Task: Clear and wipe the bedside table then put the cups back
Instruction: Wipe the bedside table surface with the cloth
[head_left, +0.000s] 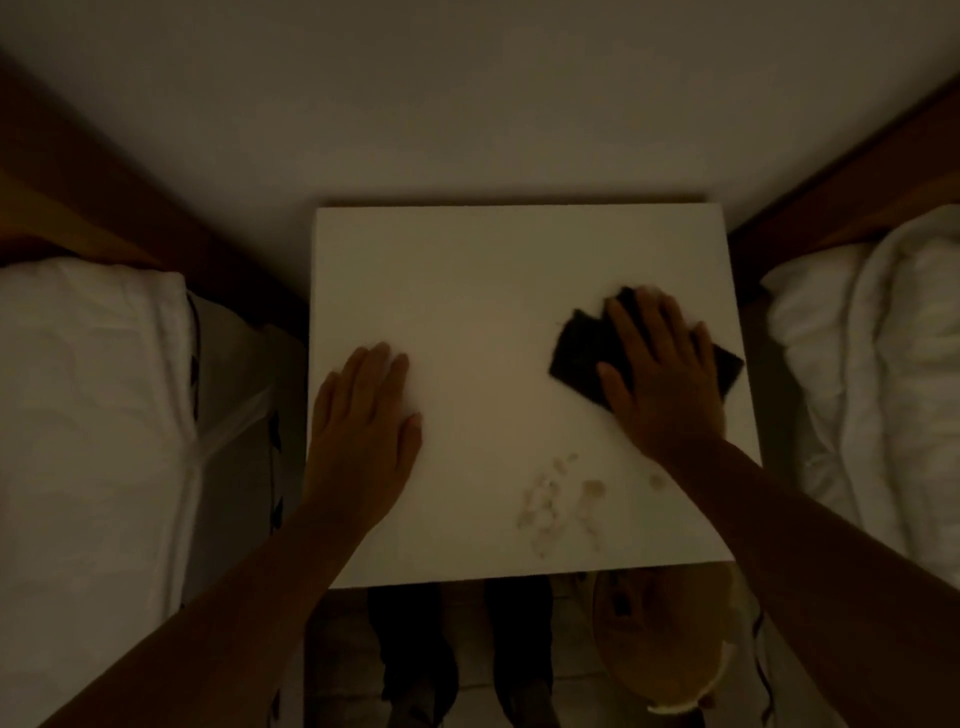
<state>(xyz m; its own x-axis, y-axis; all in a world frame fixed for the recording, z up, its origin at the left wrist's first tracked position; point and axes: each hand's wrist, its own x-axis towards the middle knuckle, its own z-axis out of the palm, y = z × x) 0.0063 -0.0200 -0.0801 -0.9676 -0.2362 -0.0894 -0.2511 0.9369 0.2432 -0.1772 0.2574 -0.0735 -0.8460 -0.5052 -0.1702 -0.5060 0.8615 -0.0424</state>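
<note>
Now right hand (662, 374) flat on cloth (579, 348) near table (493, 260) right edge.

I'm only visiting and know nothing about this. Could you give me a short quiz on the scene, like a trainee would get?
1. True or false: the left hand holds the dark cloth.
2. What lies on the white table near its front edge? A cups; B pale spots; C a book.
3. Fill in: the cloth lies pressed under the ___ hand.
Key: 1 false; 2 B; 3 right hand.
</note>
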